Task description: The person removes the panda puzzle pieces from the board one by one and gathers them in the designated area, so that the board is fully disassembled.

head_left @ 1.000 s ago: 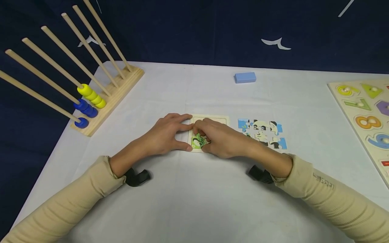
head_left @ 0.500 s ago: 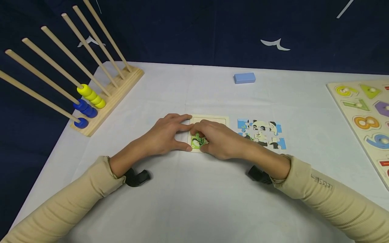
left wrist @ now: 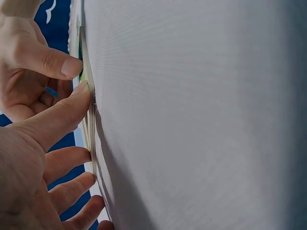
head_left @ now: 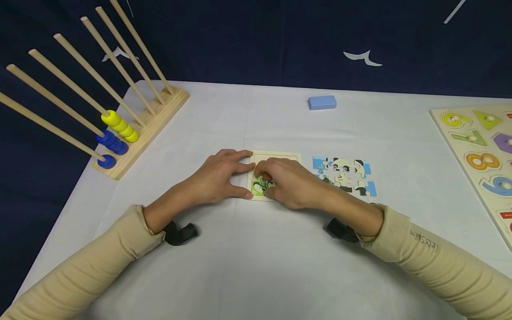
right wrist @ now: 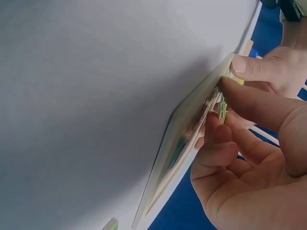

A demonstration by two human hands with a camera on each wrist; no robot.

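Observation:
A pale square puzzle tray (head_left: 296, 157) lies on the table in front of me. My left hand (head_left: 214, 180) has its fingers and thumb spread along the tray's left edge, with the thumb (left wrist: 79, 98) at the near corner in the left wrist view. Over the tray, my right hand (head_left: 294, 182) pinches a green-printed jigsaw piece (right wrist: 222, 109) between thumb and fingers. Green and black-and-white print (head_left: 258, 187) shows at the tray's lower left, while my right hand covers much of the rest. Several panda jigsaw pieces (head_left: 342, 165) lie grouped to the tray's right, partly behind my right wrist.
A wooden bead stacker (head_left: 148, 133) with tall rods and blue and yellow beads stands at the left. Toward the back lies a blue block (head_left: 322, 102). A knobbed number-and-shape board (head_left: 460, 146) occupies the right edge. Black wrist straps (head_left: 182, 234) hang under the forearms.
The right hand has shifted only very slightly over the tray, fingers staying at the green piece. The left hand keeps its place on the tray's edge.

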